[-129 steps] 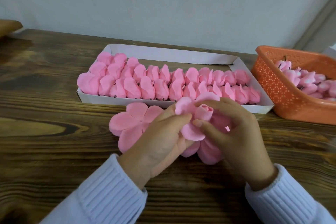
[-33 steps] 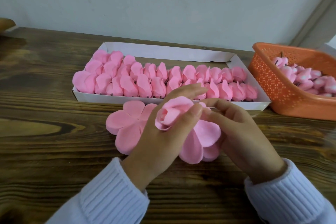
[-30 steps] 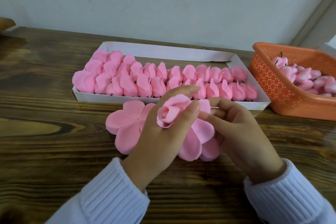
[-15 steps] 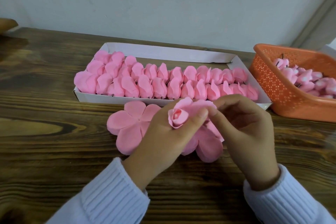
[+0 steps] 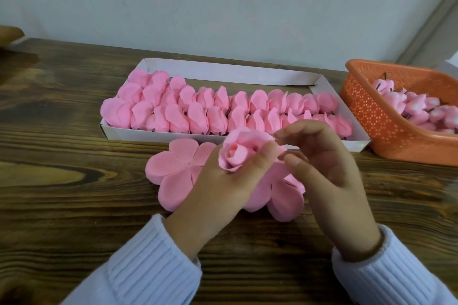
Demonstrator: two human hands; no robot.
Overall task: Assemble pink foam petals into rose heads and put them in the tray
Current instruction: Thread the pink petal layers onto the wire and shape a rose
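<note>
Head: left hand (image 5: 223, 188) pinches rose head (image 5: 235, 153), right hand (image 5: 329, 171) curled.

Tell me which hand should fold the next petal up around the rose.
Right, likely. The left hand grips the rose, so it is busy. The right hand hangs loose beside it, just above the unfolded petals.

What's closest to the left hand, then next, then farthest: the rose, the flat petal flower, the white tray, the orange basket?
1. rose head: held in the left hand.
2. flat petal flower: on the table, partly under that hand.
3. white tray: behind, past the fingertips.
4. orange basket: far right.
</note>
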